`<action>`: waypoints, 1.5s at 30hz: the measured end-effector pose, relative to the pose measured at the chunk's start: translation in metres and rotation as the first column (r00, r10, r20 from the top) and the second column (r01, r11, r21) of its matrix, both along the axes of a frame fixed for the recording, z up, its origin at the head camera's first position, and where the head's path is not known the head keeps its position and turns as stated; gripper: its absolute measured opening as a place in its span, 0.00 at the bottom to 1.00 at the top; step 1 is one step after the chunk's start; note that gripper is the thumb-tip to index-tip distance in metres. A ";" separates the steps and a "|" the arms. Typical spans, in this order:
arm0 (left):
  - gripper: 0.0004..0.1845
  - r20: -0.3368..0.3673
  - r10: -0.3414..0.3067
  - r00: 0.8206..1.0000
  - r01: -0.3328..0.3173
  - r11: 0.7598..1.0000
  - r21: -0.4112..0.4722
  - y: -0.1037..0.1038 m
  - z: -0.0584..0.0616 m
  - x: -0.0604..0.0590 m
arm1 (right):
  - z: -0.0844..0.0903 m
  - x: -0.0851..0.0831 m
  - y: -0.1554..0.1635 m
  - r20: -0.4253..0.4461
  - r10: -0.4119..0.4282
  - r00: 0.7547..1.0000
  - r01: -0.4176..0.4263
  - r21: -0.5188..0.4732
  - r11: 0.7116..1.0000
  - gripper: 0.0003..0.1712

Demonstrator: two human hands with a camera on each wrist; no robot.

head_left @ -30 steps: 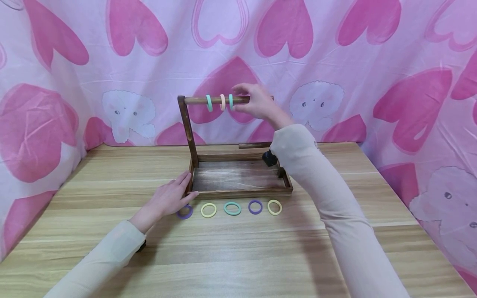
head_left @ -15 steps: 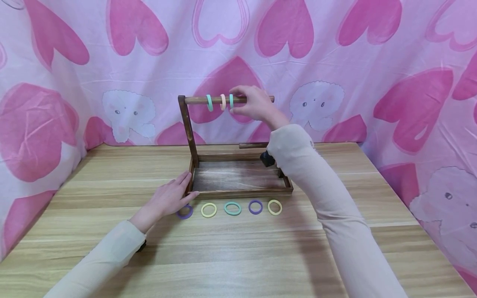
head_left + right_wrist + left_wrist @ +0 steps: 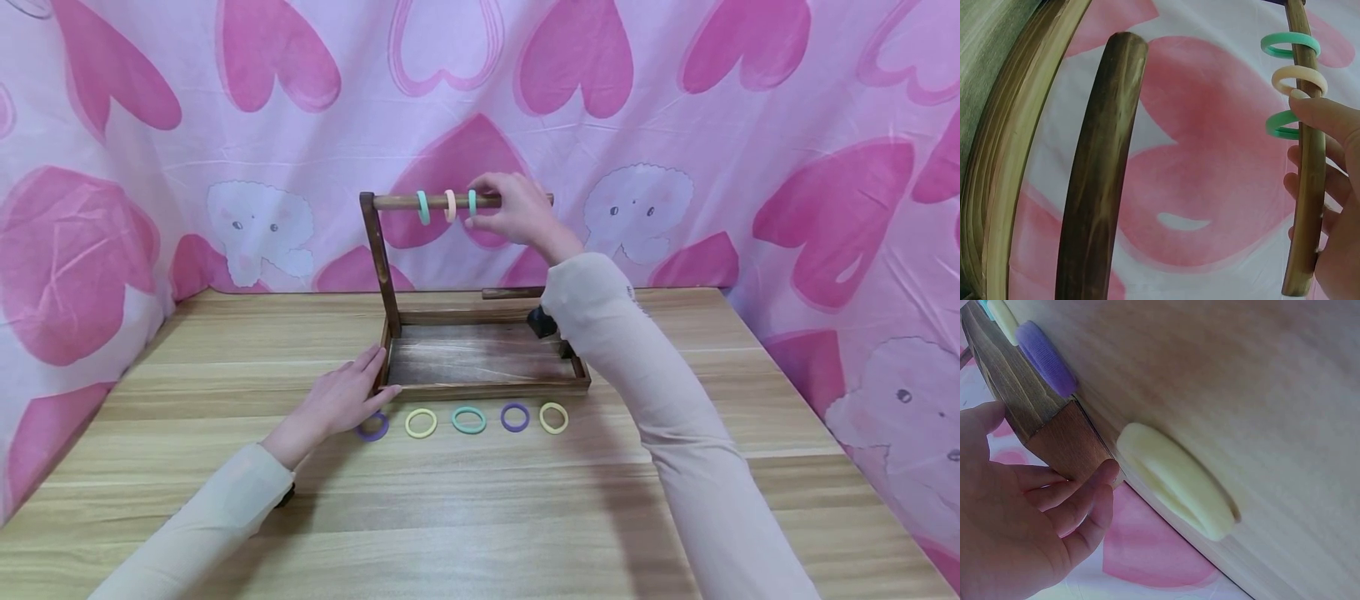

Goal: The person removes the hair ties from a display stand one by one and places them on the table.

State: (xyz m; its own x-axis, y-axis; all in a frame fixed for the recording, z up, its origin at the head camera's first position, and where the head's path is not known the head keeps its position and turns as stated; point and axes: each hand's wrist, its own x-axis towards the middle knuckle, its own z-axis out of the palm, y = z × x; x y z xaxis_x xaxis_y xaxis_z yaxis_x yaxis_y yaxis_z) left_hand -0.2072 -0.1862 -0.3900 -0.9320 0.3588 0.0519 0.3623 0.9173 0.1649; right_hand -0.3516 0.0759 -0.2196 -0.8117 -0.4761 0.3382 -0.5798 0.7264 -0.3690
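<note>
A wooden rack has a tray base (image 3: 480, 388), a left upright (image 3: 379, 262) and a round bar (image 3: 397, 202) on top. Around the bar hang a green ring (image 3: 423, 208), a peach ring (image 3: 450, 206) and a second green ring (image 3: 472, 203). My right hand (image 3: 521, 208) pinches that second green ring between thumb and fingertips; in the right wrist view its thumb (image 3: 1322, 115) lies by the ring and the other fingers pass behind the bar. My left hand (image 3: 341, 400) grips the tray's front left corner, thumb on the front rim.
In front of the tray lie a purple ring (image 3: 372, 427), a yellow ring (image 3: 421, 423), a green ring (image 3: 468, 420) and more rings rightward. A pale yellow ring (image 3: 1175, 481) near my left hand shows only in the left wrist view. A lower rod (image 3: 512, 293) juts out behind the tray.
My right hand first slid slightly left along the bar, then back right, and the second green ring has shifted a little right with it. My left hand has not moved.
</note>
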 end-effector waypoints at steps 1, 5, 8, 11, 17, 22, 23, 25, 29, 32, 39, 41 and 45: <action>0.39 -0.002 0.000 1.000 0.000 1.000 0.001 0.000 0.000 0.000 | 0.000 0.000 0.002 0.001 -0.002 1.000 0.002 -0.011 1.000 0.26; 0.39 -0.014 -0.002 1.000 0.002 1.000 0.004 0.000 0.000 0.000 | -0.002 0.000 0.009 0.024 0.016 1.000 -0.014 -0.084 0.996 0.23; 0.39 -0.021 -0.005 1.000 0.005 1.000 0.005 0.001 -0.001 0.000 | -0.003 -0.001 0.016 0.042 0.034 0.999 -0.029 -0.131 0.991 0.23; 0.39 -0.022 -0.001 1.000 0.002 1.000 0.004 0.001 -0.001 0.000 | -0.003 -0.002 0.024 0.042 0.023 0.999 -0.016 -0.147 0.989 0.23; 0.39 -0.020 -0.001 1.000 0.001 1.000 0.003 0.000 -0.001 0.000 | -0.006 -0.003 0.039 0.050 0.044 0.998 -0.032 -0.216 0.976 0.22; 0.39 -0.015 -0.003 1.000 0.003 1.000 0.001 0.000 0.000 0.000 | -0.009 -0.005 0.050 0.056 0.032 0.998 -0.016 -0.263 0.965 0.20; 0.39 -0.013 -0.003 1.000 0.003 1.000 0.001 0.000 0.000 0.000 | -0.010 -0.006 0.052 0.050 0.021 0.999 -0.007 -0.257 0.966 0.19; 0.39 -0.010 -0.004 1.000 0.004 1.000 0.002 0.000 0.000 0.000 | -0.010 -0.005 0.056 0.029 -0.006 1.000 0.013 -0.240 0.971 0.19; 0.39 -0.005 -0.005 1.000 0.005 1.000 0.005 0.000 0.000 0.000 | -0.012 -0.004 0.065 0.017 -0.034 0.999 0.037 -0.236 0.971 0.19; 0.39 -0.001 -0.004 1.000 0.004 1.000 0.007 0.000 0.000 -0.001 | -0.013 -0.003 0.071 0.038 -0.046 0.998 0.053 -0.241 0.969 0.20; 0.39 -0.019 -0.006 1.000 0.006 1.000 0.022 0.000 -0.001 -0.001 | -0.015 -0.002 0.083 0.066 -0.036 0.997 0.054 -0.299 0.953 0.23; 0.39 -0.021 -0.006 1.000 0.006 1.000 0.024 0.000 -0.002 -0.001 | -0.016 -0.002 0.087 0.092 -0.041 0.995 0.068 -0.318 0.945 0.24; 0.39 -0.020 -0.006 1.000 0.006 1.000 0.023 0.000 -0.002 -0.001 | -0.018 0.000 0.094 0.146 -0.067 0.987 0.113 -0.335 0.936 0.25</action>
